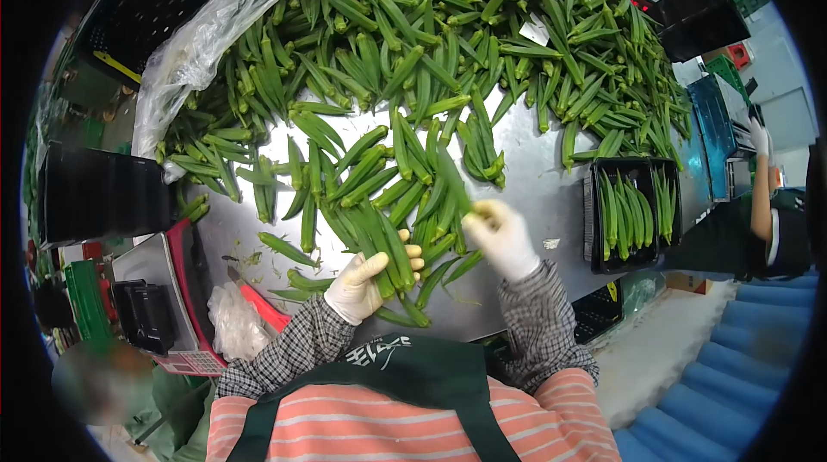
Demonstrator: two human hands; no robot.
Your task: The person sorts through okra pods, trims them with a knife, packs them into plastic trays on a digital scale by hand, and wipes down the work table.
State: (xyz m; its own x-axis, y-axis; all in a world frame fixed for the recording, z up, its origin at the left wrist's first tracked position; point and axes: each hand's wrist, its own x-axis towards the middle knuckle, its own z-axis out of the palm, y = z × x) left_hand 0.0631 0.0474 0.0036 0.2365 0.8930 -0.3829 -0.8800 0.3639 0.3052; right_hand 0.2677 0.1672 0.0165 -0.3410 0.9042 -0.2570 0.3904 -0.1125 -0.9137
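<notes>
My left hand [363,283], in a white glove, is closed round several okra pods [386,248] that point away from me. To its right, my gloved right hand [501,238] pinches the end of a single okra pod [451,179], slightly blurred. Loose okra lies on the metal table [534,195] around both hands. Beyond them a large heap of okra [370,48] covers the far side. Right of my right hand stands a black tray [591,246] holding okra pods in neat rows.
Clear plastic sheeting [185,53] edges the heap at the left. A black crate [103,195] and a scale-like device [177,281] stand at the left, near a crumpled plastic bag [241,324] and a red-handled knife [263,307]. At the right, a co-worker's arm [761,186] is visible.
</notes>
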